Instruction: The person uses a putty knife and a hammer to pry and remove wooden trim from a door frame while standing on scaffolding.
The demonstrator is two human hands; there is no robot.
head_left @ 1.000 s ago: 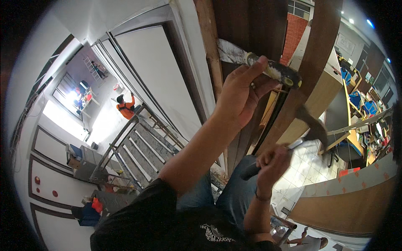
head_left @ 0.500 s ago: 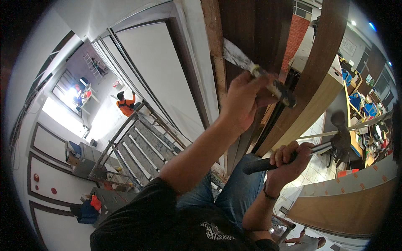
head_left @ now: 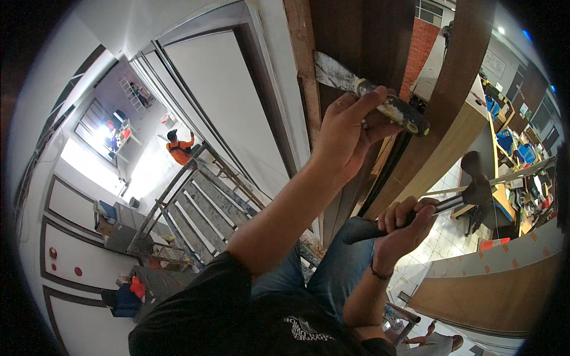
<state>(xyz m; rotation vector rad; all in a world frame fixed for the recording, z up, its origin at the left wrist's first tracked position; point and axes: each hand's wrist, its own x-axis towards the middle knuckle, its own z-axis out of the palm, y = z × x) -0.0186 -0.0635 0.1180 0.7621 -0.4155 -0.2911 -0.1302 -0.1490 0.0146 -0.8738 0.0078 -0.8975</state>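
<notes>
My left hand is closed round the handle of a putty knife with a worn, pale-smeared blade. The blade's end meets the gap between a light wooden strip and a dark brown wood panel; how deep it sits I cannot tell. In my right hand is a hammer, gripped by its black handle below the metal shaft. The hammer's head is raised at the right, apart from the putty knife's handle end.
A brown wooden post rises close on the right. Below left stands a scaffold platform with slats. A person in orange works beyond it; another person is at the lower right. Cluttered desks fill the far right.
The putty knife's handle has tilted slightly upward, and my left fingers have shifted on it. The hammer has risen a little, its head turning slightly.
</notes>
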